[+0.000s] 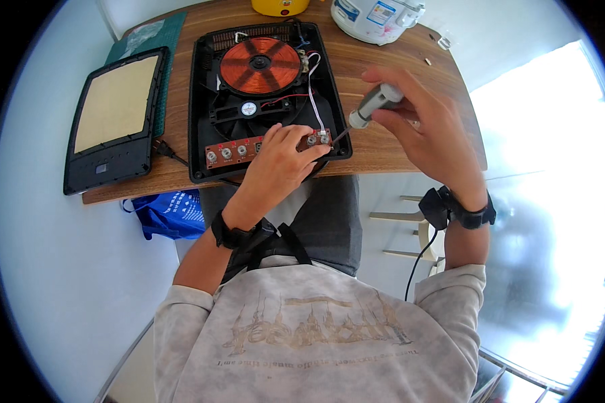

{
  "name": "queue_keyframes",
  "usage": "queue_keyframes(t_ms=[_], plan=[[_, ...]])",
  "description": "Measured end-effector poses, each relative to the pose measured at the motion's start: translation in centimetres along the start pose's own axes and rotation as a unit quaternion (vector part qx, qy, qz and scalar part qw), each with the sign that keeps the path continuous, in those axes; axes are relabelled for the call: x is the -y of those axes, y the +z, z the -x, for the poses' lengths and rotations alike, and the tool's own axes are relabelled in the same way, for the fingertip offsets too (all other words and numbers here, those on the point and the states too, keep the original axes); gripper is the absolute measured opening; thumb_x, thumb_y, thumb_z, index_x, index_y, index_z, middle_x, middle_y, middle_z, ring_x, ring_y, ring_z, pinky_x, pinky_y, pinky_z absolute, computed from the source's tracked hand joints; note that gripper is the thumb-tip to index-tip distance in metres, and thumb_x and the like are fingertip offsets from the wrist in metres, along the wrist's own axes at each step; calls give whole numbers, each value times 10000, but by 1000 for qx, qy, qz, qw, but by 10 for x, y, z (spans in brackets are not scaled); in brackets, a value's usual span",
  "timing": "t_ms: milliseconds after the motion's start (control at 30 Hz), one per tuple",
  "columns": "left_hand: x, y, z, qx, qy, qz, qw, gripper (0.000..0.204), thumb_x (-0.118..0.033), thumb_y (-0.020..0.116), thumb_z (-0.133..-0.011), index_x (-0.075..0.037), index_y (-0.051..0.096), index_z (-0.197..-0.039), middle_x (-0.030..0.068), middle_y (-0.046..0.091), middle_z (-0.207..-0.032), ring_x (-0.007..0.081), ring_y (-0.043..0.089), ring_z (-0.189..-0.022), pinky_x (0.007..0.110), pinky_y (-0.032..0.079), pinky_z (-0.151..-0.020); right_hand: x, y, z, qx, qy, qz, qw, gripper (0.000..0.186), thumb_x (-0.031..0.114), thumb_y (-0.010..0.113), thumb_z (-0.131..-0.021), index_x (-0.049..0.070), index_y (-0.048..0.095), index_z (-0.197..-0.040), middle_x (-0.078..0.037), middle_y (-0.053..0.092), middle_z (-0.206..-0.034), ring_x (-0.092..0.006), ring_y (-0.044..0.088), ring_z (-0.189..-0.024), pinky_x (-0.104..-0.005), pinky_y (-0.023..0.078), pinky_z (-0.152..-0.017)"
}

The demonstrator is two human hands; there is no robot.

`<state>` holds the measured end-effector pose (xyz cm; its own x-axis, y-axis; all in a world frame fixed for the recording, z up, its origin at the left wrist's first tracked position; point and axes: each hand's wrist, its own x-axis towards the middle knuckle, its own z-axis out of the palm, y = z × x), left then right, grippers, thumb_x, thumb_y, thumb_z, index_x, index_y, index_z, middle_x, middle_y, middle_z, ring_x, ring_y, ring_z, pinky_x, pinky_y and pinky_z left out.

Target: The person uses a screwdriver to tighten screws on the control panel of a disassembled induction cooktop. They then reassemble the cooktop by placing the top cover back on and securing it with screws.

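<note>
Circuit board (234, 149), reddish-brown strip with round buttons, is lying along the near end of the black housing (327, 80) on the wooden counter (376, 156).

Left to right: black-framed panel (114, 101) with a cream sheet is resting partly over a green cutting mat (173, 43); clear plastic (144, 33) is lying on the mat. Blue bag (173, 213) is sitting below the counter edge, showing white printed characters. Black plug (163, 149) is lying between panel and housing.

Inside the housing, copper coil (279, 65) is filling the far end; fan (249, 109) is sitting nearer, its hub carrying a round white label, print too small to read.

Left hand (279, 160) is bearing down on the board, fingers spread partway, thumb near the right end; can't tell whether they're pinching it. Shirt (316, 329) is showing brown lettering below. White ribbon cable (311, 91) is running from beside the coil to the board.

White appliance (366, 23) is standing at the far edge, carrying a blue-bordered label and floral print.

Grey-handled screwdriver (372, 106) is slanting down-left, tip at the board's right end; contact is unclear. Right hand (413, 121) is gripping its handle, fingers curled closed around it.
</note>
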<state>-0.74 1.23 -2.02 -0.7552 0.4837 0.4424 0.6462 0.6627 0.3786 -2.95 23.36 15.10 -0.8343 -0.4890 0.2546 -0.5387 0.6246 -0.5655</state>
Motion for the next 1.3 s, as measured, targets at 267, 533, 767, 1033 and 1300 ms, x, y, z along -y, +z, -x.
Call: queue_keyframes(t_ms=[267,533,767,1033,1300], plan=[[0,1,0,-4,2,-6,1000,383,-89,751,-855,-215,717,-1215,76,543,-1291,303,576,-1196,504,410,-1136,2,-5,13,9,-86,44,995,515,-197,601,-773,60,622,-1219,-149,699,-1116,-395,671,-993,-427,554,-798],[0,1,0,0,3,-4,1000,382,-84,748,-854,-221,718,-1210,86,538,-1286,310,563,-1202,505,404,-1136,5,-9,25,46,-90,44,994,503,-210,581,-758,58,616,-1183,-137,693,-1095,-410,673,-979,-436,561,-787],[-1,1,0,1,3,-27,1000,392,-90,744,-854,-234,709,-1217,85,531,-1288,306,557,-1205,496,401,-1135,0,-12,14,48,-115,41,991,384,-133,652,-814,59,595,-1142,-133,699,-1055,-398,674,-909,-430,534,-718],[-1,1,0,-1,10,-30,999,391,-99,743,-860,-242,694,-1221,76,527,-1281,300,558,-1190,483,412,-1119,1,-10,-1,54,-72,48,995,311,3,741,-849,64,589,-1113,-177,669,-893,-420,620,-746,-438,476,-639],[0,2,0,-6,12,-26,1000,391,-104,741,-868,-248,690,-1227,82,526,-1271,304,559,-1185,483,416,-1106,-7,-6,-21,35,-108,97,989,305,250,742,-914,44,572,-1060,-200,630,-795,-425,603,-711,-475,428,-596]])
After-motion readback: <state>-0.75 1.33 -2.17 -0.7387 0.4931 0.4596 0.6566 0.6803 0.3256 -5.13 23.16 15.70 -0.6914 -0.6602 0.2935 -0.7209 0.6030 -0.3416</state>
